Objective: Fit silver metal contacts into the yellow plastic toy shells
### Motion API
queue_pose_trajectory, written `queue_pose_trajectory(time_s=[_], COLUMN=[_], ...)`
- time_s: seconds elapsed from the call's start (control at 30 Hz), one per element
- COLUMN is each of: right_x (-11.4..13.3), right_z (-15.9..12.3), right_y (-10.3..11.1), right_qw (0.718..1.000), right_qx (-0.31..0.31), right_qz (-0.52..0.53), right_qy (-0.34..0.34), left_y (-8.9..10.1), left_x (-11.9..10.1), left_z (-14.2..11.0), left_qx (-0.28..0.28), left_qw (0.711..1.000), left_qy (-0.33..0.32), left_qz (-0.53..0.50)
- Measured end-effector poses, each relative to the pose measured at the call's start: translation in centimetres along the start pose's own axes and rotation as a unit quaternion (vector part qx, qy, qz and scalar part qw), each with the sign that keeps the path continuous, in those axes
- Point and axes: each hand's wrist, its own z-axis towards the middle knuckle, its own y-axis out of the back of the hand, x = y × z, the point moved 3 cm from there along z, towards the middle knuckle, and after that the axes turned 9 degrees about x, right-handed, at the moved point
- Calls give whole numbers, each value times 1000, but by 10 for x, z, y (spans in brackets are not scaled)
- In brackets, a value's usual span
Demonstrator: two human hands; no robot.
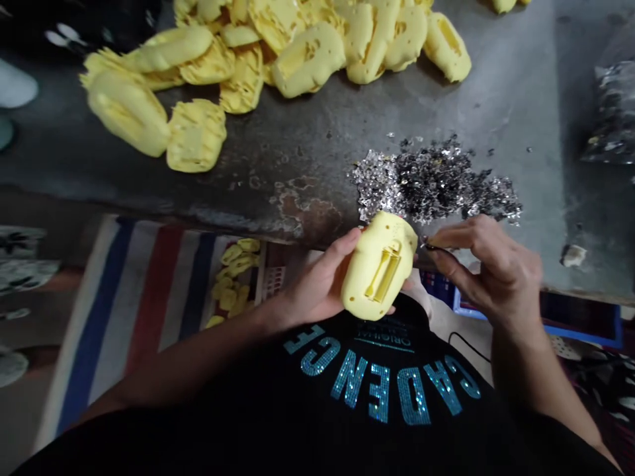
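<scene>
My left hand (322,281) is wrapped around a yellow plastic shell (358,274) and holds it near the table's front edge. The shell's outer side faces up, with a long battery slot, screw holes and a patch of tiny holes showing. Just right of it, my right hand (489,268) pinches a small dark metal piece (430,247) between thumb and forefinger, apart from the shell. Beyond both hands lies a heap of small shiny metal pieces (436,178), silver on its left and darker on its right.
Many more yellow shells (310,59) are piled along the back of the grey table (297,142). A clear bag of metal parts (615,112) lies at the far right, near a whitish lump (574,255). Below the table are a striped sheet (153,297) and a blue crate (585,330).
</scene>
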Motion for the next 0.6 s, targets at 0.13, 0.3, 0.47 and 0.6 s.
queue_pose_trajectory(time_s=[0.13, 0.3, 0.47, 0.6], right_x=[11, 17, 19, 18], right_z=[15, 22, 22, 21], right_y=[-11, -12, -9, -8], right_qw=[997, 994, 991, 988], right_qx=[28, 52, 69, 82], right_qz=[-16, -14, -32, -43], right_qy=[64, 98, 108, 121], left_y=[-3, -7, -10, -12], left_x=[0, 1, 4, 5], left_z=[-2, -4, -5, -4], left_qx=[3, 0, 0, -10], left_qw=[1000, 1000, 1000, 1000], left_qy=[14, 6, -3, 1], left_qz=[10, 9, 15, 20])
